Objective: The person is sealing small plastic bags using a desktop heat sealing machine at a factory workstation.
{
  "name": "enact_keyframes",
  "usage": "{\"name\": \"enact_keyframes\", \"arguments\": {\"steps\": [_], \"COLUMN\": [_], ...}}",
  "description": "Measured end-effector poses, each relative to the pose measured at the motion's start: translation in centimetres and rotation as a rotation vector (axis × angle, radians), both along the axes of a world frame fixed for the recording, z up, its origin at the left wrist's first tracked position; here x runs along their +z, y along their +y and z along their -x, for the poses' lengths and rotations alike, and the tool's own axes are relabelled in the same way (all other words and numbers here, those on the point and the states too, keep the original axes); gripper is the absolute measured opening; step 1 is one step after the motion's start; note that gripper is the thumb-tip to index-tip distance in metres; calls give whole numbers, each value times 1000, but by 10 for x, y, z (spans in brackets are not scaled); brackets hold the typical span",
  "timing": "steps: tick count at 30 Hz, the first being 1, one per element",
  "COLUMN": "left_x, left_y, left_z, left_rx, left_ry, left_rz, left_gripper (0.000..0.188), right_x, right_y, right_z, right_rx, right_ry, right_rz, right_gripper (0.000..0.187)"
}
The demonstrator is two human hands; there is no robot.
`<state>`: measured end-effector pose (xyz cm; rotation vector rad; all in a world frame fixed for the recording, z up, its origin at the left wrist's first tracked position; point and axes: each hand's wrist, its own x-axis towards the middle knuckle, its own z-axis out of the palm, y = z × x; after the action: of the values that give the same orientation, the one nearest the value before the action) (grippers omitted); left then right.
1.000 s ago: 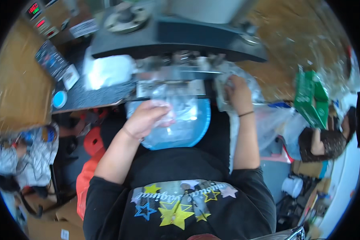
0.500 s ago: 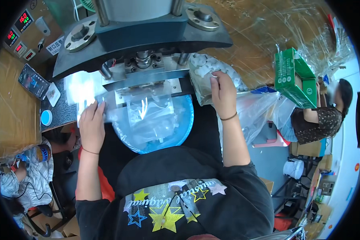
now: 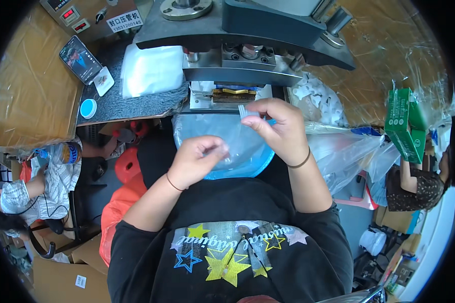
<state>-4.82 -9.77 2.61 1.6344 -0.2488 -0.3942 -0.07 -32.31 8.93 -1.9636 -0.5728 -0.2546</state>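
Observation:
Between the thumb and fingers of my right hand is a small clear ribbed plastic piece, held just in front of the press jaw. My left hand is lower and to the left, its thumb and fingertips drawn together; whatever is in them, if anything, I cannot make out. Both hands are over a blue basin with clear plastic inside. Left of the press lies a stack of clear plastic bags. A heap of small white plastic pieces sits to its right.
The heavy press head overhangs the work area. A phone leans on a stand at the left, beside a blue-topped round tub. An open green box stands at the right. Other people sit on both sides.
My left hand has come from the bag stack to above the basin. My right hand has left the white pieces and moved to the press front with a small piece. The view has shifted.

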Motion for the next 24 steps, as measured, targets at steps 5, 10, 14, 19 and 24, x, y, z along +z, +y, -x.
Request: {"name": "enact_keyframes", "arguments": {"steps": [5, 10, 14, 19, 24], "left_x": [-19, -25, -29, -28, -47], "left_y": [-12, -20, -10, -9, 15], "left_z": [6, 6, -22, -48, -67], "left_rx": [-163, -219, -61, 47, 421], "left_ry": [300, 582, 531, 557, -102], "left_rz": [330, 456, 432, 492, -51], "left_gripper": [25, 20, 20, 21, 40], "right_x": [7, -5, -34, -56, -65], "right_y": [-29, -53, -105, -111, -106], "right_z": [-8, -21, -44, -53, -51], "right_rx": [191, -143, -361, -326, -445], "right_ry": [22, -27, -97, -33, 0], "right_rz": [440, 632, 842, 730, 708], "right_gripper": [24, 27, 27, 28, 20]}}
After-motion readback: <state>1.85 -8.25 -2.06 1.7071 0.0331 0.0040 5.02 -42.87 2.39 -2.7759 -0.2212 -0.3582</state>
